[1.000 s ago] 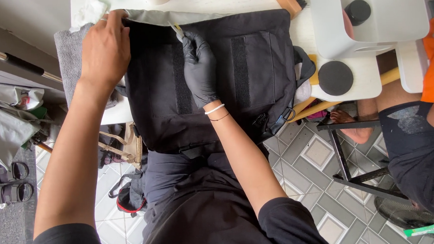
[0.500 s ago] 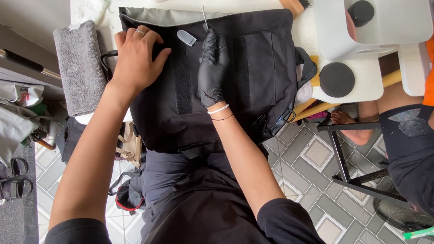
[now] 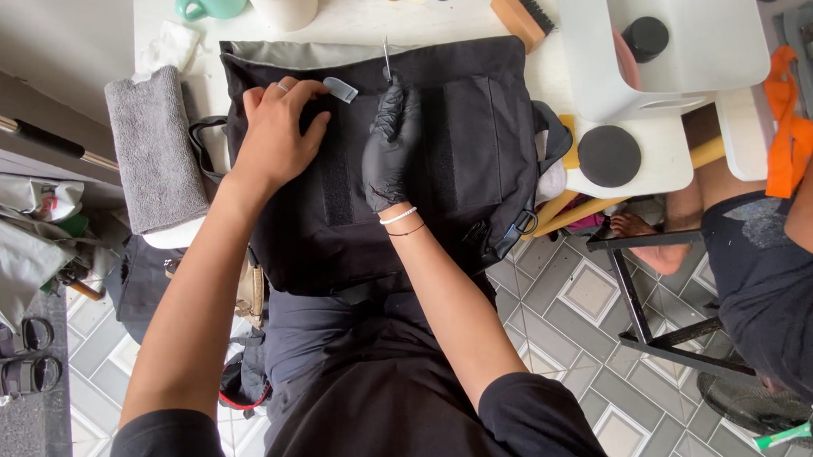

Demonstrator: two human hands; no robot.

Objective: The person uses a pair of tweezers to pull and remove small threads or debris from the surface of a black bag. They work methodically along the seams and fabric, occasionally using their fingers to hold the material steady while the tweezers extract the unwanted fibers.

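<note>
Bag: black fabric bag (image 3: 477,160) lies flat on the white table (image 3: 368,22), its lower edge hanging over the table's near side above the person's lap; two dark vertical strips run down its front; a strap with a metal ring shows at its right edge
Left hand: bare left hand (image 3: 277,138), a ring on one finger, rests palm-down on the bag's upper left part; fingers (image 3: 311,90) spread flat and holding nothing, their tips just beside a small pale blue plastic piece (image 3: 341,89) lying on the bag
Right hand: right hand (image 3: 391,146) in a black glove, pale bracelets at the wrist; fingers pinched narrow around a thin metal tool (image 3: 387,61) that points up toward the bag's top edge
Left of bag: folded grey towel (image 3: 152,149) on the table, touching the bag's side; a crumpled white cloth (image 3: 167,51) above it
Top of table: green mug (image 3: 214,1) and a white cup (image 3: 283,3) near the far edge; a wooden brush (image 3: 523,14) with dark bristles just beyond the bag's top right corner
Right of bag: white tray (image 3: 592,61) with a black round lid (image 3: 645,38) inside; a black round disc (image 3: 609,156) below it
Far right: another person's arm and dark-clothed leg, well apart from the bag
</note>
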